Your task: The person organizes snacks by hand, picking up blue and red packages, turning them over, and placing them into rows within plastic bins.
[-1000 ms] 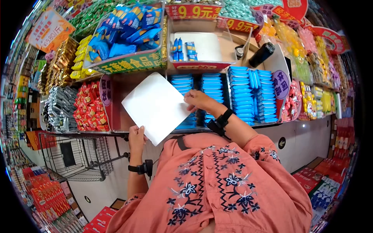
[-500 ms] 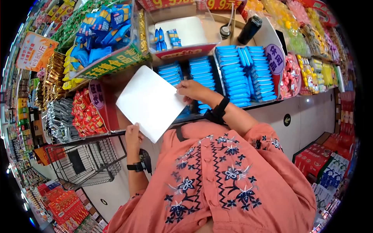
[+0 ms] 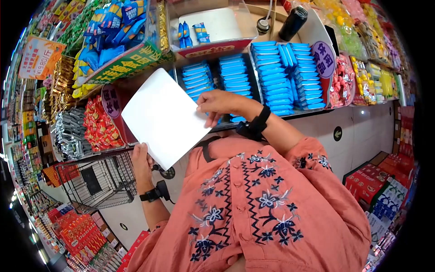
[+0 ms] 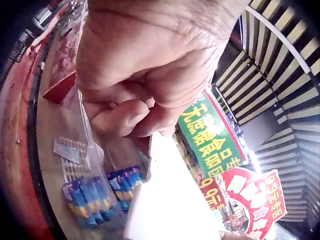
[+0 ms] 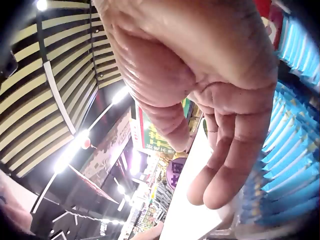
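A plain white square board (image 3: 163, 120) is held tilted in front of the body, over the edge of the display bins. My left hand (image 3: 142, 162) pinches it at its lower left corner, and the left wrist view shows the curled fingers (image 4: 119, 117) on that corner. At the opposite edge my right hand (image 3: 222, 105) grips the board between thumb and fingers. In the right wrist view the thumb (image 5: 175, 135) lies on one side of the board and the longer fingers (image 5: 225, 165) on the other. Rows of blue packets (image 3: 235, 75) stand in the bin just behind the right hand.
A clear bin (image 3: 213, 45) with a white base and a few blue packets sits behind. Red packets (image 3: 102, 122) and silver packets (image 3: 72, 136) fill bins at the left. A wire cart (image 3: 97, 181) stands below left, and a black cylinder (image 3: 293, 22) lies at the back.
Both hands and the board have shifted left across the head view, past the bin of blue packets. The head camera has also turned a little. Both hands keep their hold.
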The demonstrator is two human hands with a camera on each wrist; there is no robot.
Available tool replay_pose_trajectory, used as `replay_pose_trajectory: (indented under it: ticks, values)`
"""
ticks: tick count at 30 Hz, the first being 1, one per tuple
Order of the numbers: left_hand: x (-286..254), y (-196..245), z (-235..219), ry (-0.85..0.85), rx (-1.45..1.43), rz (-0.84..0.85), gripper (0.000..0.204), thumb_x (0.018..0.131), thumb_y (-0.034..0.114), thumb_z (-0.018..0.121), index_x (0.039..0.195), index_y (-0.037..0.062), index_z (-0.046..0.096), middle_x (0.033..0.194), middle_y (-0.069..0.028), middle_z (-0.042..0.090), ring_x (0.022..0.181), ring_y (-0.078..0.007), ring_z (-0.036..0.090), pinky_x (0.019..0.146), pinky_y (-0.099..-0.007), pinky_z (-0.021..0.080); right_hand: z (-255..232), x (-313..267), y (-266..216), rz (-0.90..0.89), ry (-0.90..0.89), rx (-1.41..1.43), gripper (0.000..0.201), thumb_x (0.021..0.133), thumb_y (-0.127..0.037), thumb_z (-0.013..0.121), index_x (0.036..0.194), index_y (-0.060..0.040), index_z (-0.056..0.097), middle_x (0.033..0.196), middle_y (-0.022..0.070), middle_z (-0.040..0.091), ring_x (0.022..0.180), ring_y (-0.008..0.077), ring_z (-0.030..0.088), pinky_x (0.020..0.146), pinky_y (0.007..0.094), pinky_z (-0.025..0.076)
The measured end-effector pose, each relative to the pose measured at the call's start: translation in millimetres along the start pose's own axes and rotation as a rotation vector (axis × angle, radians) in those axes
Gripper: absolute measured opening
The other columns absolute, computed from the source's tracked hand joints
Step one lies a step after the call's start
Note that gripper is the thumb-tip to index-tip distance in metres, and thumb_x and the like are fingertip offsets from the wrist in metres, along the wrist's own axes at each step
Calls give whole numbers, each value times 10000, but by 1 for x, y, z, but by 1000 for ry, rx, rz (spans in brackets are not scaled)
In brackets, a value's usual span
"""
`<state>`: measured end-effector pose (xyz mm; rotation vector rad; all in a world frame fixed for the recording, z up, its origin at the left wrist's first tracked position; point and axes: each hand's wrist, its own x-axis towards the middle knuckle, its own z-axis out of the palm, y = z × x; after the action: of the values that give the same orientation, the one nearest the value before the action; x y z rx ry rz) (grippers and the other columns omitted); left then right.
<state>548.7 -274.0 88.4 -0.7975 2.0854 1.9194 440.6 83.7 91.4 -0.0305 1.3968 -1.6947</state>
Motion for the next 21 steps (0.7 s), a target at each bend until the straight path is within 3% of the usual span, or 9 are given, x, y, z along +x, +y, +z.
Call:
replay_pose_trajectory:
  ticks: [1, 2, 6, 13, 21]
  values:
    - [3, -1, 3, -36, -18, 16, 232, 1025, 311, 579, 919, 110, 537, 602, 58, 459, 462, -29, 417, 407, -183, 299, -2, -6, -4, -8, 30, 0, 355, 933, -218, 631, 1177, 24, 544, 930, 118, 642, 730, 249, 734, 614, 316, 594]
    - [7, -4, 8, -76, -38, 31, 234, 1025, 315, 580, 918, 111, 536, 601, 58, 457, 463, -29, 419, 408, -181, 300, -2, -16, -8, -23, 70, 29, 294, 920, -221, 634, 1103, 2, 582, 780, 65, 629, 603, 185, 688, 527, 293, 550]
    - [14, 3, 41, -194, 35, 42, 286, 1010, 364, 599, 889, 112, 540, 614, 58, 477, 464, -35, 424, 410, -187, 307, -22, -26, 6, -68, 266, -115, 206, 919, -226, 636, 936, -21, 620, 632, 16, 579, 448, 100, 528, 412, 256, 416]
    - [24, 25, 87, -378, 109, -49, 280, 1006, 348, 587, 867, 107, 557, 609, 41, 495, 467, -45, 429, 416, -202, 298, -39, -81, 9, -144, 351, -58, 184, 941, -221, 620, 876, -53, 588, 608, -20, 518, 451, 64, 479, 414, 223, 355]
    - [55, 27, 146, -672, 262, -19, 307, 999, 370, 590, 881, 88, 564, 557, 21, 499, 442, -60, 445, 405, -218, 319, -59, -149, 40, -77, 621, 139, 235, 944, -246, 642, 1022, -24, 645, 661, -35, 550, 443, 48, 428, 403, 215, 346]
